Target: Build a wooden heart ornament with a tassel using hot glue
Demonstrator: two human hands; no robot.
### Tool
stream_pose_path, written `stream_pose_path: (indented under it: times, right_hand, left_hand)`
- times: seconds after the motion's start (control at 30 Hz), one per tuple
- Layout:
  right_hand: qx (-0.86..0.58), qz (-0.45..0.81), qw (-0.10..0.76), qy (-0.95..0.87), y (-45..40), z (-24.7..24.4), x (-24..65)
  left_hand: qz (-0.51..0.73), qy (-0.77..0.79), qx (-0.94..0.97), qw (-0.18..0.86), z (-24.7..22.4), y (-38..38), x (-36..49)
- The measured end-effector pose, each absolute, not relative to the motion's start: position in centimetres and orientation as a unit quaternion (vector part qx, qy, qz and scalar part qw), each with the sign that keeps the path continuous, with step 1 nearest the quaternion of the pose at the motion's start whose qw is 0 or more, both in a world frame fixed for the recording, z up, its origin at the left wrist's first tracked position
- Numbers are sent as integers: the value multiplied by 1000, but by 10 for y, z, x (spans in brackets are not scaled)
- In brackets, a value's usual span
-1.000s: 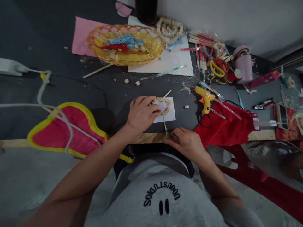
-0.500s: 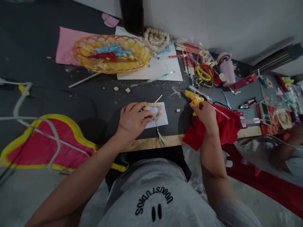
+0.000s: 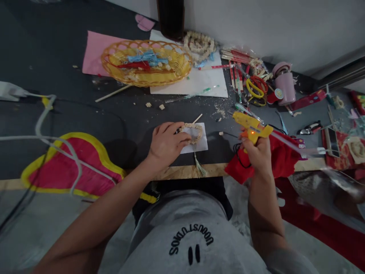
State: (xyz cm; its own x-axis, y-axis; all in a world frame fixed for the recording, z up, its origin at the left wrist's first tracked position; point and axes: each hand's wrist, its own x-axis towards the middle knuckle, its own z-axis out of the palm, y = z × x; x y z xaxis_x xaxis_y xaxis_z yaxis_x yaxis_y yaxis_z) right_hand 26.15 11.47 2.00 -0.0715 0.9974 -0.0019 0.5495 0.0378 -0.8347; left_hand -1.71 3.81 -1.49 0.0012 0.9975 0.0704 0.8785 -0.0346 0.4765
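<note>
My left hand (image 3: 168, 144) rests at the table's front, its fingers closed on the left side of a pale beaded ring (image 3: 200, 133). That ring lies over a small white paper (image 3: 202, 146), and a pale tassel (image 3: 199, 167) hangs from it past the table edge. A thin stick (image 3: 197, 118) pokes out behind the paper. My right hand (image 3: 258, 154) grips a yellow hot glue gun (image 3: 248, 123) with a lit orange light, held up above a red cloth (image 3: 281, 156). A clear glue stick (image 3: 288, 142) sticks out of the gun's rear. The gun's nozzle points left, apart from the ring.
A yellow woven basket (image 3: 148, 78) with blue and red tassels stands at the back. Scissors (image 3: 255, 91), a thread spool (image 3: 275, 96) and a pink bottle (image 3: 286, 87) sit back right. White cables (image 3: 72, 152) cross a pink-and-yellow piece (image 3: 94, 160) at left. Another person's arm is blurred at right.
My right hand has lifted the glue gun off the table beside the red cloth, and its glue stick now shows. The left hand stays on the beaded ring. The view has shifted slightly left.
</note>
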Motion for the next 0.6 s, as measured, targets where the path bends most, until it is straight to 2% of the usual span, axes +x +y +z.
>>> stream_pose_path:
  times: [0.1, 0.23, 0.4, 0.6]
  right_hand:
    - [-546, 416, 271, -675, 83, 24, 249]
    - [-481, 382, 201, -763, 55, 15, 242]
    - [-413, 366, 200, -809, 49, 7, 237]
    - [-424, 363, 158, -815, 48, 0, 234]
  left_hand:
    - [191, 683, 688, 154, -15, 38, -17]
    - [189, 682, 690, 154, -14, 38, -17]
    - [193, 680, 691, 152, -14, 38, -17]
    - [197, 682, 685, 163, -15, 38, -17]
